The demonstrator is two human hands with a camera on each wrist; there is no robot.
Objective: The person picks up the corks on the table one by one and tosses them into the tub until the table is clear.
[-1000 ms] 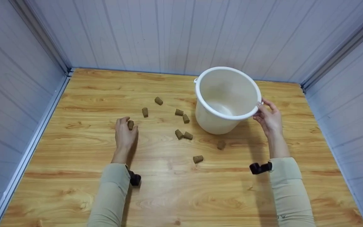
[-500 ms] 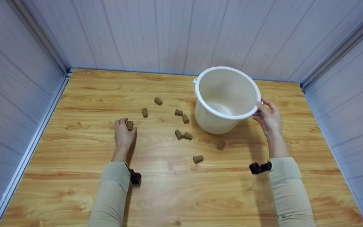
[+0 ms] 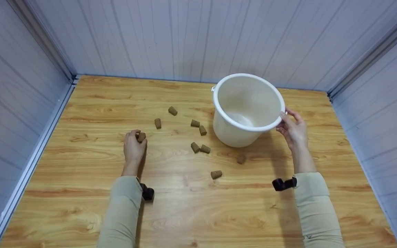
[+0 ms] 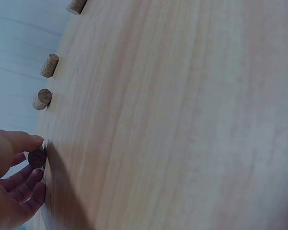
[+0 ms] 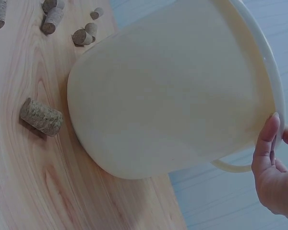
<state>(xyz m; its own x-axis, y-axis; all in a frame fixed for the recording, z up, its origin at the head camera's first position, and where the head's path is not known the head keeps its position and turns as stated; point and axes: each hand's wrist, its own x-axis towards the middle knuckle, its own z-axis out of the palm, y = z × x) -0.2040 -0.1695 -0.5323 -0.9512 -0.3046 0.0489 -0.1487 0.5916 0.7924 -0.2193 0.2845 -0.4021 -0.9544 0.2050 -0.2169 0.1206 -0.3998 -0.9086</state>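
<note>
My left hand (image 3: 134, 148) is low over the wooden table at the left, with its thumb and fingers around a brown cork (image 3: 141, 137). In the left wrist view the round dark end of this cork (image 4: 37, 158) shows between thumb and fingertips, close to the tabletop. A white bucket (image 3: 234, 134) stands upright at the right of the loose corks. At the bucket's right side, my right hand (image 3: 295, 132) grips the rim between thumb and fingers. The bucket's visible floor bears no corks. Its handle (image 5: 233, 166) hangs down behind in the right wrist view.
Several corks lie between hand and bucket, including one cork (image 3: 158, 123) just beyond the left hand and another cork (image 3: 216, 174) nearer the front. A further cork (image 3: 241, 158) lies in front of the bucket. A panelled wall (image 3: 184, 41) closes the back.
My left hand has shifted slightly left and its fingers have closed in on the cork, which has moved a little with them. The right hand and bucket have stayed in place.
</note>
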